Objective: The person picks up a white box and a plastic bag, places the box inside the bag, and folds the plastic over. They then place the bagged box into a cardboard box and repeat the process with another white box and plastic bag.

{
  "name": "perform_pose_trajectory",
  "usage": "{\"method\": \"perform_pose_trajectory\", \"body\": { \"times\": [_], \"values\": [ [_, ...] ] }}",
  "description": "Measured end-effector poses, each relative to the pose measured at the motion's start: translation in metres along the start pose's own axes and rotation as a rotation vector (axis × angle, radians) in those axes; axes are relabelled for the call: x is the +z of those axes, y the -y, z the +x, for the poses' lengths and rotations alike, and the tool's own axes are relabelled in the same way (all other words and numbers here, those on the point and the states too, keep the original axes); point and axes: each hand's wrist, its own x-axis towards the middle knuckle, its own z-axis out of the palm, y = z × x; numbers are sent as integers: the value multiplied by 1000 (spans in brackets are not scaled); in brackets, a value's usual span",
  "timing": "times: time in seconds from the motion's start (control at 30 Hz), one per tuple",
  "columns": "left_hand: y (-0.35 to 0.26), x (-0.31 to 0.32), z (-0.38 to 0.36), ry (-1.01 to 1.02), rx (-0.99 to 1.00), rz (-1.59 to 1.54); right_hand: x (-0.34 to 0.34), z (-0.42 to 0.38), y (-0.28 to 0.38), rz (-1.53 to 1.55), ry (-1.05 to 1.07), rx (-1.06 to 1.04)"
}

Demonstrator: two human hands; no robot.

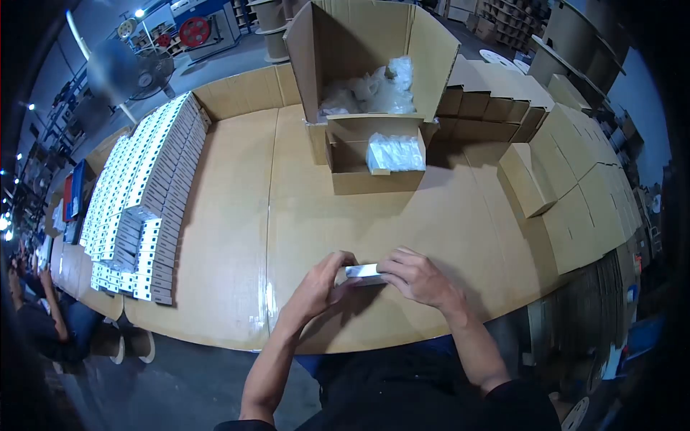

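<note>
A workshop floor with machinery and large spools surrounds a cardboard-covered workbench (223, 237). On it stands a small open carton (377, 184), with a clear-plastic-wrapped bundle (395, 153) in its mouth. Behind this carton rises a larger open carton (366, 36) holding crumpled plastic bags (375, 92); well to its left are stacked white boxes (154, 194), and to its right plain brown cartons (593, 190).

On the near side of the small carton, well apart from it, is a small, flat white box (364, 271). The left hand (320, 287) has its fingers curled around the box's left end; the right hand (415, 275) pinches the right end. It looks like light, thin paperboard, fairly stiff but easily dented, perhaps a little slick; a gentle hold at its end edges should suit it better than pressure on the broad faces.
</note>
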Motion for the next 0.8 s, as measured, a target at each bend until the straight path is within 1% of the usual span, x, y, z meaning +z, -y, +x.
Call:
{"method": "perform_pose_trajectory", "body": {
  "times": [0.07, 0.1, 0.17, 0.2, 0.27, 0.3, 0.37, 0.4, 0.47, 0.5, 0.63, 0.73, 0.77, 0.8],
  "values": [
    [8, -6, 0, -38, -73, -7, -5, 10, -2, 60, -29, -30],
    [20, -12, -3, -63, -132, 20, -11, 19, -1, 70, -115, 1],
    [24, -41, -7, -214, -76, 124, -24, 38, 0, 97, -288, 61],
    [29, -57, -9, -290, -47, 179, -27, 51, -3, 56, -401, 88],
    [46, -97, -16, -321, -134, 359, -32, 77, -10, -19, -625, 140],
    [52, -119, -22, -359, -145, 510, -30, 89, -16, -42, -710, 142],
    [57, -165, -26, -429, -182, 665, -19, 112, -34, -77, -877, 142],
    [57, -188, -30, -471, -156, 817, -12, 119, -39, -96, -896, 151],
    [74, -228, -40, -556, -174, 943, 0, 129, -54, -134, -932, 163],
    [84, -247, -47, -586, -181, 1012, 11, 131, -69, -103, -951, 150],
    [95, -302, -67, -629, -232, 1223, 18, 137, -77, -227, -876, 177],
    [104, -329, -84, -689, -259, 1311, 10, 141, -79, -325, -810, 153],
    [106, -337, -89, -718, -249, 1314, 5, 143, -80, -386, -747, 168],
    [120, -347, -97, -759, -260, 1250, 1, 146, -83, -440, -681, 169]
  ]
}}
